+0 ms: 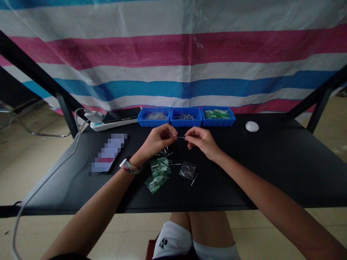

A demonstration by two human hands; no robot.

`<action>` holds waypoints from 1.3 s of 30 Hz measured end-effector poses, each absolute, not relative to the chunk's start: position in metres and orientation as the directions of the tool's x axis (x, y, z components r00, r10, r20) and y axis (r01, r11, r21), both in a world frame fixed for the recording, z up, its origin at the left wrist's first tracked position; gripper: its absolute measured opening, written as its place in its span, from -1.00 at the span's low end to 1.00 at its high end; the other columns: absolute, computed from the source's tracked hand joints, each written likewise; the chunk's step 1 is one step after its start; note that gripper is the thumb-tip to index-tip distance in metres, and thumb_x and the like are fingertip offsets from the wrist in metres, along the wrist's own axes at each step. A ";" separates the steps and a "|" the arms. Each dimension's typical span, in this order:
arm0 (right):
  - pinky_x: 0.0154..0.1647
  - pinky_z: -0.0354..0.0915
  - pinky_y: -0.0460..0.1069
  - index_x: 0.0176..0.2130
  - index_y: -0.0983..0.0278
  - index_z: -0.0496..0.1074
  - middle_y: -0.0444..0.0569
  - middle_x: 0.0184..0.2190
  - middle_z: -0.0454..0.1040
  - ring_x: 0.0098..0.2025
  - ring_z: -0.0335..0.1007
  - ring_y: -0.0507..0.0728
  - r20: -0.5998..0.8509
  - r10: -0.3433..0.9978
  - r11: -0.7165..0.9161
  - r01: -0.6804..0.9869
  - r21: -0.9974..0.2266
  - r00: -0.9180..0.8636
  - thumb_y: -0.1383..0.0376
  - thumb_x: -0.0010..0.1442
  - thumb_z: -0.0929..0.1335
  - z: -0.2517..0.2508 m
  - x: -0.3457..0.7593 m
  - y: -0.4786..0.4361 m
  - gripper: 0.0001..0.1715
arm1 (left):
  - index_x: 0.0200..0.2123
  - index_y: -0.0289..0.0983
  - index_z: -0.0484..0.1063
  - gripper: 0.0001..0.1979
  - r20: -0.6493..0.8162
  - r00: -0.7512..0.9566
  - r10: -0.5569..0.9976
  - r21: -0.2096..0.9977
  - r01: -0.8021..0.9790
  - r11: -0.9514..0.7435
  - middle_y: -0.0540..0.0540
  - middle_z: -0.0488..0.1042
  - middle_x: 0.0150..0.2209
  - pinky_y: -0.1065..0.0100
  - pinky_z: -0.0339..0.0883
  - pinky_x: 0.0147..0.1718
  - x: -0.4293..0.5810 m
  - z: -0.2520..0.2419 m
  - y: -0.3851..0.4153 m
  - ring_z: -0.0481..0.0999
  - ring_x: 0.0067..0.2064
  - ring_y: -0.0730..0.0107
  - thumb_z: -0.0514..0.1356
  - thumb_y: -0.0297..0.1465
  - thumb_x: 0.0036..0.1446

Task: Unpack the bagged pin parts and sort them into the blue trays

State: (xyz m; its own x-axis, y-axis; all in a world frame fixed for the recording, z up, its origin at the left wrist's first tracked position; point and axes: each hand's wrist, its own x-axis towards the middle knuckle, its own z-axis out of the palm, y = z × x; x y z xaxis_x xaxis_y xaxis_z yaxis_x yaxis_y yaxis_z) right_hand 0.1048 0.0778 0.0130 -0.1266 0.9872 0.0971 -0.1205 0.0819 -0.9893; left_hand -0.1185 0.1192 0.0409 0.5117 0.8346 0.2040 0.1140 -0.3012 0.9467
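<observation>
My left hand (162, 138) and my right hand (200, 141) pinch the two ends of a thin metal rivet (181, 137), held level above the black table. Below my left hand lie loose rivets (162, 152), partly hidden by the fingers. Nearer me are two green-printed packets (157, 181) with metal pieces inside, overlapping each other. A small clear bag (187, 169) rests to their right, holding a few small pieces, and a single rivet (194, 179) lies beside it.
Three blue bins (185, 122) stand in a row behind my hands, with clear bags, loose rivets and green packets. A phone (108, 153), a power strip (114, 125) with another phone and a cable are left. A white oval object (252, 126) sits right.
</observation>
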 end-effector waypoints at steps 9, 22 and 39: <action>-0.47 0.42 -0.05 -0.22 0.24 0.55 -0.07 -0.31 0.58 -0.48 0.46 0.02 0.433 0.881 0.397 0.202 -0.895 0.189 0.11 0.21 0.52 0.040 0.127 0.115 -0.73 | -0.15 -0.30 0.48 -0.73 0.235 0.490 0.840 0.932 0.133 -0.338 -0.10 0.53 -0.19 0.39 0.42 -0.28 -0.116 0.043 0.117 0.54 -0.28 0.42 0.39 -0.37 0.10; -0.52 0.26 -0.05 -0.29 0.24 0.59 -0.03 -0.27 0.56 -0.49 0.35 0.01 0.524 0.852 0.476 0.404 -0.781 0.009 0.10 0.40 0.40 0.010 0.119 0.096 -0.68 | -0.19 -0.22 0.71 -0.74 0.095 0.722 0.685 0.477 0.571 -0.668 -0.09 0.66 -0.19 0.24 0.42 0.00 -0.163 0.041 0.152 0.59 -0.17 0.25 0.25 -0.49 0.09; -0.49 0.31 -0.02 -0.30 0.23 0.58 -0.05 -0.28 0.53 -0.49 0.40 0.03 0.372 0.928 0.364 0.282 -0.888 -0.028 0.12 0.34 0.42 0.001 0.114 0.092 -0.74 | -0.26 -0.26 0.66 -0.84 0.033 0.715 0.698 0.723 0.466 -0.511 -0.07 0.67 -0.28 0.34 0.44 -0.18 -0.156 0.042 0.149 0.58 -0.25 0.32 0.37 -0.33 0.10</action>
State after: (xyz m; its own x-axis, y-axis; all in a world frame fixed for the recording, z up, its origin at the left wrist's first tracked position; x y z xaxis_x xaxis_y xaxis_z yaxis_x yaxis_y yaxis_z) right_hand 0.1137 0.0925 0.0011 -0.0277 0.9279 0.3718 0.2820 0.3641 -0.8876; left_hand -0.1560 0.1492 0.0420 0.7149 0.6985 0.0328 0.4659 -0.5108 0.7226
